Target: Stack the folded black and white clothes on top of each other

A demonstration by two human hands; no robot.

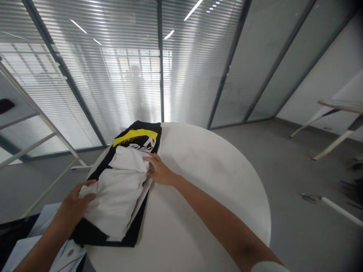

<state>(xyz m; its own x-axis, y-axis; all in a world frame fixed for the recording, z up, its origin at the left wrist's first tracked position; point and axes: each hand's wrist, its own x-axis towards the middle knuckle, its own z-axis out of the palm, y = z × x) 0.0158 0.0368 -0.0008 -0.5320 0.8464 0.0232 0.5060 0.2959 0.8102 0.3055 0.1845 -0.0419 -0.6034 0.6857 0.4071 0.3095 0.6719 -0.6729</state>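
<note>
A white cloth garment (113, 196), partly folded and creased, lies over a black garment (136, 226) with a yellow band and white lettering on the round white table. My left hand (78, 200) grips the white garment's left edge between thumb and fingers. At its right edge, near a folded-over flap, my right hand (159, 170) pinches the fabric. The exact kind of white garment cannot be made out. The black one shows beyond its far end and along its near and left sides.
The white table (215, 166) curves away to the right. Light-coloured garments (68, 253) sit at the lower left. A metal-framed stand (51, 124) rises on the left, and a glass partition with blinds (127, 75) stands behind. Another table (343, 105) is at the right.
</note>
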